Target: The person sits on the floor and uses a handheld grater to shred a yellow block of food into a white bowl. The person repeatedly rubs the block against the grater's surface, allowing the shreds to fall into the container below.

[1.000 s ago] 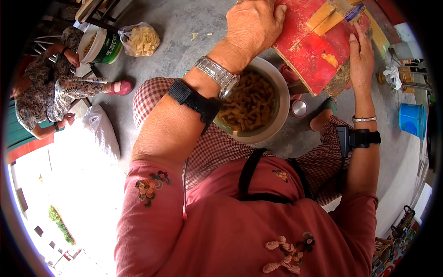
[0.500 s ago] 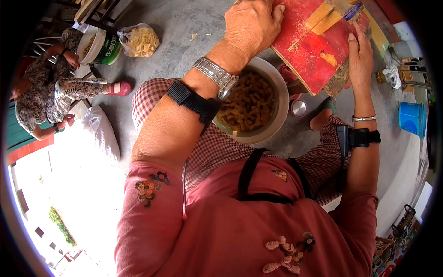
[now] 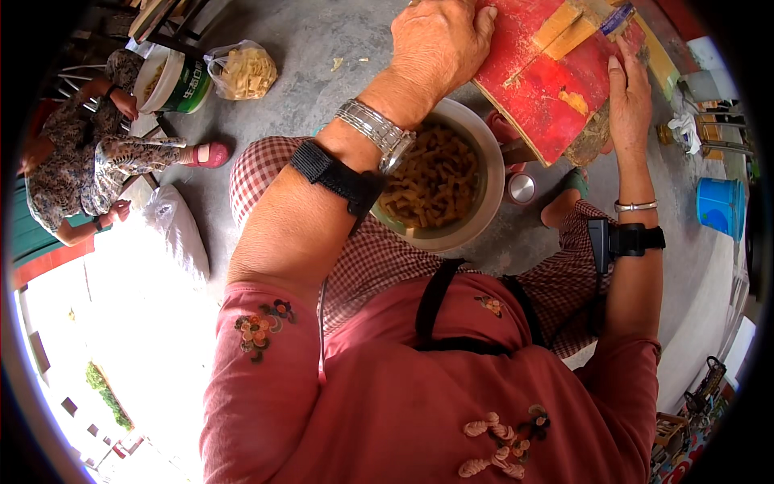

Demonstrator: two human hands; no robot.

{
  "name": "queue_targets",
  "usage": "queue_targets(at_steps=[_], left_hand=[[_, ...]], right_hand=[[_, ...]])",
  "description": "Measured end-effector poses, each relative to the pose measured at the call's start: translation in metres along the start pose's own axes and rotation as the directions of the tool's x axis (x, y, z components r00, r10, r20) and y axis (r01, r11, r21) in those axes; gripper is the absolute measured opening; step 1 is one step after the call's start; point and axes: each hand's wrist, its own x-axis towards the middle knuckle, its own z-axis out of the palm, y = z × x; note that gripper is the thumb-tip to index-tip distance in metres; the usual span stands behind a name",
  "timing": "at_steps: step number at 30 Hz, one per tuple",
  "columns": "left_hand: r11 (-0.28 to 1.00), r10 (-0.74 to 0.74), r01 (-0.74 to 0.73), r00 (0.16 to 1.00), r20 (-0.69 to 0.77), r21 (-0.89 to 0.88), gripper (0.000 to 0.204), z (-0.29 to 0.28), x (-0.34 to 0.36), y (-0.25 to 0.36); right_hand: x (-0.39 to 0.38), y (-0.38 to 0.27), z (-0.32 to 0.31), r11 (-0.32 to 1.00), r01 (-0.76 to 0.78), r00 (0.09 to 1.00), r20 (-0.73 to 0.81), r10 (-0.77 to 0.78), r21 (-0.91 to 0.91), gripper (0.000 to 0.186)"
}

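My left hand is closed at the top edge of the view, by the left corner of a worn red wooden board. Its fingertips are cut off, so what they grip is hidden. Along the board's right side lies my right hand, thumb and fingers stretched out, touching or very near the edge. A pale wooden block is on the board, with a small blue-purple piece beside it. Below the board and my left wrist stands a round metal basin of brown strip-shaped pieces in liquid.
A small metal can stands beside the basin. At left, another person sits near a white-green bucket, a clear bag of pale pieces and a white sack. A blue bucket is at far right.
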Motion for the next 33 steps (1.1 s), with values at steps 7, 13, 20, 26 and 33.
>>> queue_targets(at_steps=[7,13,20,26,33], left_hand=[[1.0,-0.002,0.002,1.0,0.002,-0.001,0.026,-0.0004,-0.0001,0.0005],[1.0,0.006,-0.006,1.0,-0.004,-0.009,0.025,-0.0012,-0.0001,0.0008],[1.0,0.015,-0.014,1.0,-0.013,0.004,0.025,-0.0007,-0.0004,0.001],[1.0,0.001,-0.001,1.0,0.001,0.011,0.026,-0.0006,0.0,0.0009],[1.0,0.009,-0.009,1.0,0.004,0.009,0.026,-0.0015,-0.0005,0.0006]], right_hand=[[0.0004,-0.0058,-0.0028,0.998,-0.056,0.998,0.025,0.055,0.032,0.048],[0.0001,-0.0063,-0.0025,0.998,-0.059,0.998,0.024,0.058,0.032,0.048],[0.0,0.001,-0.0002,1.0,0.009,1.0,0.004,-0.009,0.008,0.048],[0.0005,0.0027,0.0025,0.999,0.047,0.998,-0.047,-0.046,0.016,0.044],[0.001,-0.0019,0.0027,0.998,0.053,0.996,-0.072,-0.051,0.034,0.041]])
